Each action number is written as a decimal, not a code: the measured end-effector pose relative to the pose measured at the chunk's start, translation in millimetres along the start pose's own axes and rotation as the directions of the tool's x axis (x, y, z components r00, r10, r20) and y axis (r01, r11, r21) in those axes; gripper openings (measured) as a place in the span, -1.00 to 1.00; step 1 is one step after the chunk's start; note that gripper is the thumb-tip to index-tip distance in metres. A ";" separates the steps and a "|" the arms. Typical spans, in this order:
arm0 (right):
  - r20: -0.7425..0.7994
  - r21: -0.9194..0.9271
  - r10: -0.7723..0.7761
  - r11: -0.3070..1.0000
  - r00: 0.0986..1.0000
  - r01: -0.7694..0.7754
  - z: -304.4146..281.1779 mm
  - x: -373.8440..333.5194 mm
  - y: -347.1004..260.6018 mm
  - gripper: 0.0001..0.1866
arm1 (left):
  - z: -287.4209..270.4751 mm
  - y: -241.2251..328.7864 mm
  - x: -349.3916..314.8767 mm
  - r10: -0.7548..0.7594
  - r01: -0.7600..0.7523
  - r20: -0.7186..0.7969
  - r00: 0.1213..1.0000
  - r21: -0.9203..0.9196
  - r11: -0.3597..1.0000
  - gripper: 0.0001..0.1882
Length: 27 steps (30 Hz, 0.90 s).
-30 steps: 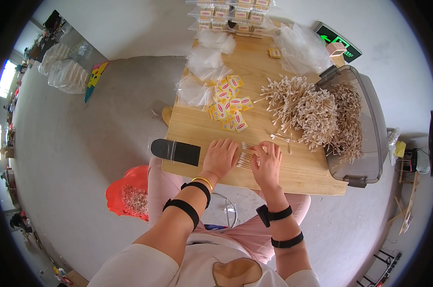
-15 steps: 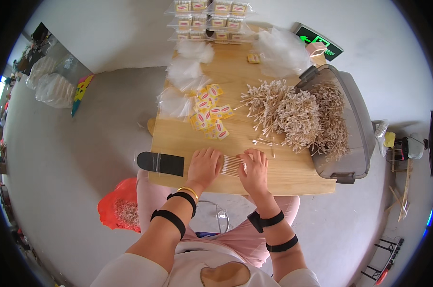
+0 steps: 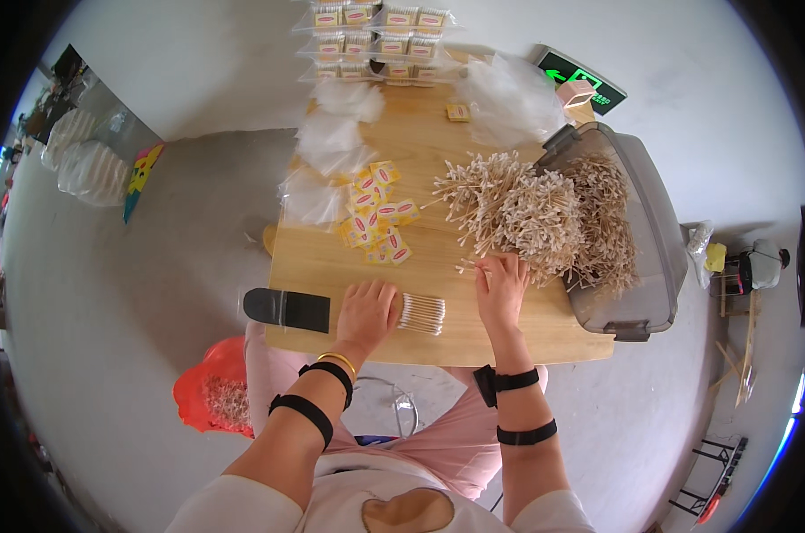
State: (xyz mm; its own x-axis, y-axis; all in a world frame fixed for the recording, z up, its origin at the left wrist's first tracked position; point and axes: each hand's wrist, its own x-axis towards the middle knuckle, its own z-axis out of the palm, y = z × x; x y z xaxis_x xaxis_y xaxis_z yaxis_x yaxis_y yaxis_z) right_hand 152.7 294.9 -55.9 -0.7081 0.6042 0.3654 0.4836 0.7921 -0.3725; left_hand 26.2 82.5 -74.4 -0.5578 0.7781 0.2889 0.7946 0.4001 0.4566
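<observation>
A neat row of cotton swabs (image 3: 422, 314) lies side by side on the table's near part. My left hand (image 3: 367, 313) rests palm down at the left end of this row, its fingers stretched out and its thumb side by the tips. To the right, my right hand (image 3: 504, 291) has its thumb and fingertips closed on loose cotton swabs (image 3: 466, 266) at the front of the big pile. Its fingers partly hide these swabs. The large heap of cotton swabs (image 3: 545, 218) spills from a tipped grey translucent bin (image 3: 656, 240) onto the wood.
Yellow-and-white cards (image 3: 376, 213) lie scattered mid-table, with clear plastic bags (image 3: 327, 147) at their left. A black flat piece (image 3: 287, 309) sits at the left edge. Packed swab bags (image 3: 380, 44) stand stacked at the back. A red bag (image 3: 211, 391) is below left.
My right hand has left the right end of the swab row and moved right and away to the loose swabs. My left hand stays beside the row, which now shows whole.
</observation>
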 end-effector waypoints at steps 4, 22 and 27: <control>0.079 0.070 -0.070 0.995 0.994 0.065 0.8 -6.9 -30.3 -0.83 | 1.9 -1.6 -1.7 -0.008 0.008 0.021 1.000 0.002 1.000 -0.89; 0.154 0.258 0.005 0.965 0.988 -0.045 -0.3 -71.5 -40.5 -0.45 | -4.0 -6.1 -3.4 0.046 -0.051 -0.050 0.998 -0.112 0.992 -0.82; 0.255 0.220 -0.008 0.974 0.967 -0.050 -16.5 -97.4 -37.0 -0.21 | -19.2 -8.7 -29.2 0.069 -0.055 0.084 0.994 -0.156 0.986 -0.60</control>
State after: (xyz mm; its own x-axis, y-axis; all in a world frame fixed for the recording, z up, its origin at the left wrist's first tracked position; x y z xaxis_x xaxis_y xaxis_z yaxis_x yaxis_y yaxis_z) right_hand 212.2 208.1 -63.6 -0.8194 0.5561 0.1389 0.3934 0.7219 -0.5693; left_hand 31.0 47.0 -70.7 -0.4795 0.8418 0.2477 0.7771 0.2763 0.5655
